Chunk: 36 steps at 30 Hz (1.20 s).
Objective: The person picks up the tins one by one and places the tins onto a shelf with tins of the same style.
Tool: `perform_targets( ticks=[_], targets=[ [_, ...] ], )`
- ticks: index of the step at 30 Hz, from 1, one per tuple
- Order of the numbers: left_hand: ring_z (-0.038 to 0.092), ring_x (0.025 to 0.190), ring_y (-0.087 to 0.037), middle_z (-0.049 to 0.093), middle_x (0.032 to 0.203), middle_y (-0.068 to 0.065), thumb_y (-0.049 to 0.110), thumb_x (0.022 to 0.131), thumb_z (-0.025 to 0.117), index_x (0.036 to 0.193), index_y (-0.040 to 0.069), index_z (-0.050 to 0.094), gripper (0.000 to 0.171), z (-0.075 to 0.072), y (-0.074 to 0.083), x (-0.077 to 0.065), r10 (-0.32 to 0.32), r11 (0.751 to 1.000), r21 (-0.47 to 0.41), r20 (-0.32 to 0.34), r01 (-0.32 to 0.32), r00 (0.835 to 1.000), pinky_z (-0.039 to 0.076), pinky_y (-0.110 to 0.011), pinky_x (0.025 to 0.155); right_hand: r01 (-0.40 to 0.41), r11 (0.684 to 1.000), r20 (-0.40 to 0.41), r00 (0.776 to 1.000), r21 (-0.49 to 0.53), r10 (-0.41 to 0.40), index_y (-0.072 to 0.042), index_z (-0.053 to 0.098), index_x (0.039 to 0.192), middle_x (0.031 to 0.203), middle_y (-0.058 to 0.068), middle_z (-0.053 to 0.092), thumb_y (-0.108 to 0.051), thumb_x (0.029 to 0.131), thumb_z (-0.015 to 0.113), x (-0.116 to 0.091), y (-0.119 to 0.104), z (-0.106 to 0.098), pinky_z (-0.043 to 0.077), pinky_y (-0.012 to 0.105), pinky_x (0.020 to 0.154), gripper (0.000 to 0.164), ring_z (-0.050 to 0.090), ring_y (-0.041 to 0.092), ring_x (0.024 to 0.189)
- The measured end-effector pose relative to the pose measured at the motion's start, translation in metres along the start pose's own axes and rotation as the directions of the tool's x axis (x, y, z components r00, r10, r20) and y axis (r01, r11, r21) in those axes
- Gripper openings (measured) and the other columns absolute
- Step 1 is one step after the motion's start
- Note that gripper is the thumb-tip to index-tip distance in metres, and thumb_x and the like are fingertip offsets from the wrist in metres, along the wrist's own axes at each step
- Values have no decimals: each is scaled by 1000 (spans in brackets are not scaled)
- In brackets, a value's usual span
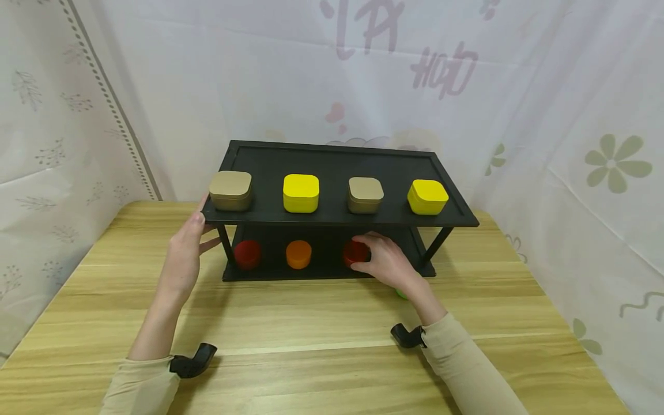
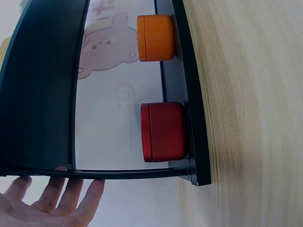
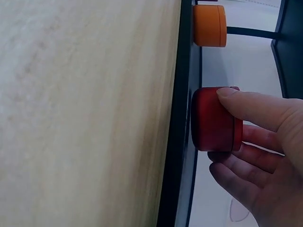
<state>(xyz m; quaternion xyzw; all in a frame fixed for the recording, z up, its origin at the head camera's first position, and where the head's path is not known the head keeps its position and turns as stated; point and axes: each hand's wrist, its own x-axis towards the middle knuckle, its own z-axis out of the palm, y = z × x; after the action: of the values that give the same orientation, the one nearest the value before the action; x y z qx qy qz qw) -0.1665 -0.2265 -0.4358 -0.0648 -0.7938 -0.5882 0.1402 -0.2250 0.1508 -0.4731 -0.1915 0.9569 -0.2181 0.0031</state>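
Note:
A black two-tier rack stands on the wooden table. At its left end my left hand grips the upper shelf's front corner, the thumb at the edge and fingers beside the post; in the left wrist view the fingertips meet that post. On the right, my right hand reaches between the tiers and pinches a small dark-red lidded tin by its lid end, thumb on one side and fingers on the other. That tin is at the lower shelf; whether it bears on it I cannot tell.
On the lower shelf are another red tin and an orange tin. Two tan tins and two yellow tins line the upper shelf's front. A green thing is mostly hidden by my right wrist. Printed cloth hangs behind.

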Motion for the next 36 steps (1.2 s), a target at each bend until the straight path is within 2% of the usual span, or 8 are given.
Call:
perform_targets(
  ticks=[6,16,36],
  targets=[
    [55,121,-4,39,166,0,42,113,24,160,39,32,47,1,0,0,5,1000,-10,2,-5,1000,52,-7,92,-9,1000,17,1000,13,8,-14,63,140,140,10,64,-32,89,81,2,4,1,56,47,101,57,63,29,121],
    [55,120,-1,39,166,1,43,113,25,160,38,32,48,1,0,0,-4,1000,-23,-4,4,1000,53,-8,91,-16,1000,28,999,14,16,-14,61,143,143,10,63,-35,91,79,3,7,2,55,49,104,59,61,31,126],
    [55,120,-1,40,166,1,42,113,27,160,36,34,48,1,0,-1,-16,999,-40,-12,15,1000,53,-7,91,-39,999,64,997,25,37,-16,50,154,155,13,53,-42,91,78,0,6,1,47,55,114,73,52,35,140]
  ],
)
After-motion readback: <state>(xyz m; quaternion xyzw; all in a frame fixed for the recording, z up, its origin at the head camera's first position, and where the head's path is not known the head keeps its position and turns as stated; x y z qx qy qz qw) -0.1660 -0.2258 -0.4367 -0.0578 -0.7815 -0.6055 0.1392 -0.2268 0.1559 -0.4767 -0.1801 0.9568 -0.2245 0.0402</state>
